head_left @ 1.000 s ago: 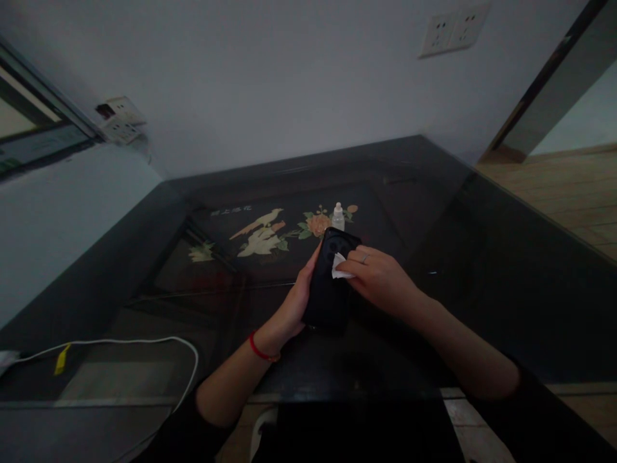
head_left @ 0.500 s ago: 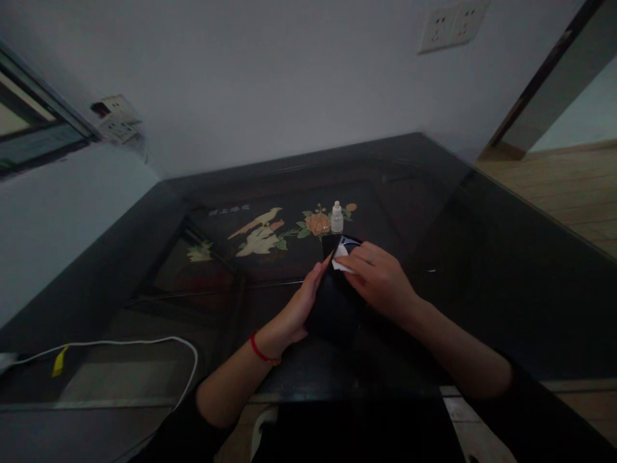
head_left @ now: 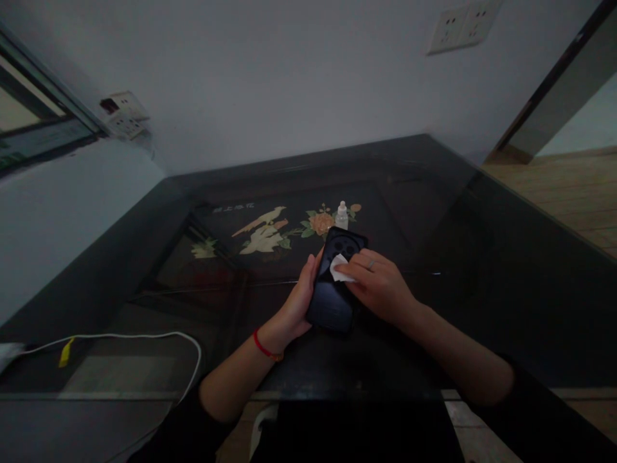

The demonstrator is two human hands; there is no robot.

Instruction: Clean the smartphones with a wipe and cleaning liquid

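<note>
- Two bare hands, one left hand (head_left: 296,302) and one right hand (head_left: 383,288).
- One dark phone (head_left: 331,310).
- One white tissue (head_left: 340,269).
- One small bottle (head_left: 342,220).
- One ring (head_left: 371,263), on the right hand.
- One red bracelet (head_left: 265,347), nearest the left hand.
- Two dark sleeves (head_left: 535,405).
- One table (head_left: 506,257).
- One large pink flower (head_left: 321,223), pictured on the table.
- Birds (head_left: 263,239) pictured beside it: probably two, though the dimness blurs their outlines.
- One white cord (head_left: 144,335).
- One yellow tag (head_left: 65,353), on the cord.
- Four socket plates (head_left: 448,31), two at upper right and two near the window.
- One window (head_left: 29,106), at the left.
</note>
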